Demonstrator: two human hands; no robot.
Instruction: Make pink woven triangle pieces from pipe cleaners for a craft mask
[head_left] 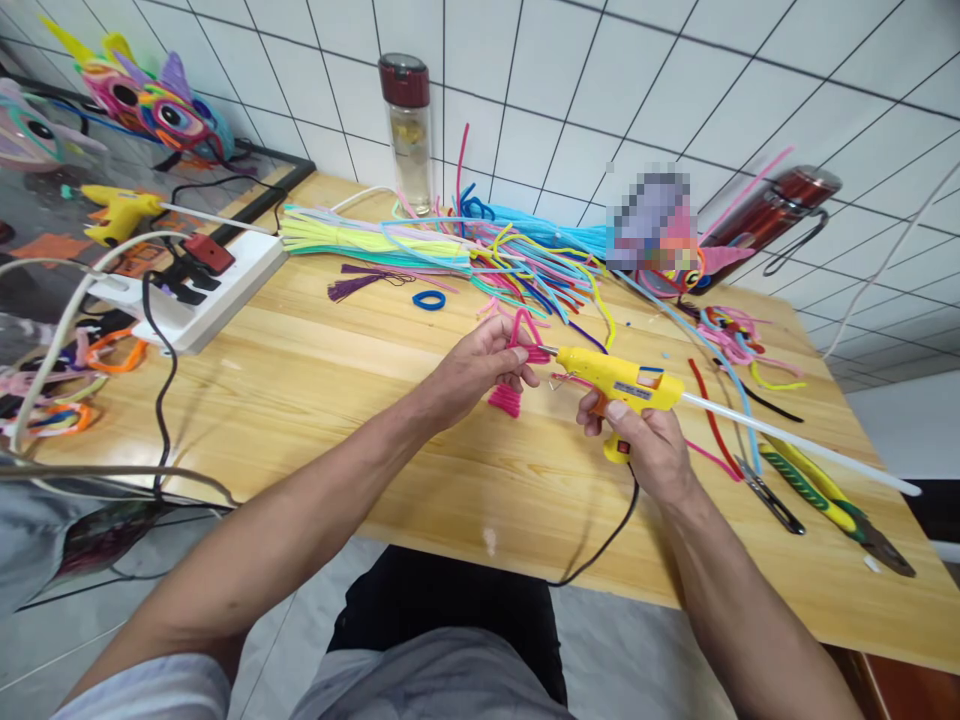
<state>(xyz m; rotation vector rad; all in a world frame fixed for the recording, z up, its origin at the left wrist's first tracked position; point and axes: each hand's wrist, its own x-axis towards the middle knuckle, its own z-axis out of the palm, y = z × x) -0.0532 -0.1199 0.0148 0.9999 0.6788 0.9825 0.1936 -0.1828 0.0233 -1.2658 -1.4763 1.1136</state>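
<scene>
My left hand (491,365) pinches a bent pink pipe cleaner piece (529,330) above the middle of the table. My right hand (646,428) is wrapped round the handle of a yellow glue gun (615,378). Its metal nozzle points left and meets or nearly touches the pink piece; I cannot tell which. A long clear glue stick (802,445) juts from the gun's back end, and a black cord hangs from its grip. Below my left hand lies another pink coiled piece (505,400).
Behind my hands spreads a pile of coloured pipe cleaners (390,245). A bottle (407,135) and a red flask (780,220) stand near the tiled wall. Pliers (832,500) and a small cutter (772,498) lie right. A power strip (225,290) and second glue gun (120,212) sit left.
</scene>
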